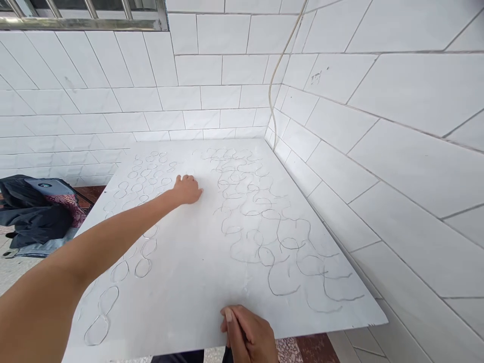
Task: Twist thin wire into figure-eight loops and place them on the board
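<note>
A white board [189, 292] lies flat under my hands. My left hand [188, 189] reaches far across it, palm down, fingers slightly apart, near its upper middle. To that hand's left are rows of thin wire figure-eights, one nearest me being a wire figure-eight [101, 316]. On the board's right side, many curved grey wires [274, 292] with loops and loose ends lie overlapping. My right hand [251, 333] is closed at the near edge, thumb pressed against the index finger. Something black shows just below it; what those fingers hold is hidden.
White tiled walls [412, 151] meet in a corner behind and right of the board. A pale cable [273, 91] hangs down that corner. At left, dark clothing [38, 222] is heaped beside the board. A metal-barred window [83, 22] is at upper left.
</note>
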Motion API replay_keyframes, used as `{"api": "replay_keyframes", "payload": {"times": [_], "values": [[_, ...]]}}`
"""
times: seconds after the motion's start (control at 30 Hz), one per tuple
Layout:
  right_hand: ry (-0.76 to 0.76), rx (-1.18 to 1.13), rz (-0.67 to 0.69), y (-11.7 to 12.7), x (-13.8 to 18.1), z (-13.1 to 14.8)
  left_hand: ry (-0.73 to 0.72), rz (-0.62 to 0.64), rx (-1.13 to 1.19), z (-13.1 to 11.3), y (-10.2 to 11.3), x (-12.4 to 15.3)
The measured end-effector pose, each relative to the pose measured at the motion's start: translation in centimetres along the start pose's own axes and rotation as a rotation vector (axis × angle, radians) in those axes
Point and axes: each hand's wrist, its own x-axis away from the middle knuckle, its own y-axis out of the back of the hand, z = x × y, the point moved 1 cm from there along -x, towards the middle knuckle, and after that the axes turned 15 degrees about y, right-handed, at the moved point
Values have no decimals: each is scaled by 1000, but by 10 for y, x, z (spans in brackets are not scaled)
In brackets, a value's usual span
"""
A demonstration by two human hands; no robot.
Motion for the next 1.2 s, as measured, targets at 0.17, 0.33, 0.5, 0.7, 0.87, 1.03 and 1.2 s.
{"api": "replay_keyframes", "payload": {"times": [0.17, 0.33, 0.5, 0.7, 0.87, 1.03, 1.2], "values": [[-7, 6, 24, 4, -3, 0, -127, 17, -54, -18, -16, 127], [-16, -39, -11, 1, -7, 0, -213, -55, -33, -17, -38, 242], [-110, -105, -21, 7, -12, 8, -206, -206, 57, -10, -67, 312], [-117, 61, 41, 5, -10, 26, -187, -366, 140, -19, -91, 360], [69, 390, 78, -9, -2, 37, -220, -461, 199, -16, -111, 379], [67, 505, 132, -16, -11, 34, -336, -541, 319, 0, -124, 383], [23, 514, 229, -25, -37, 30, -395, -581, 385, 9, -130, 380]]}}
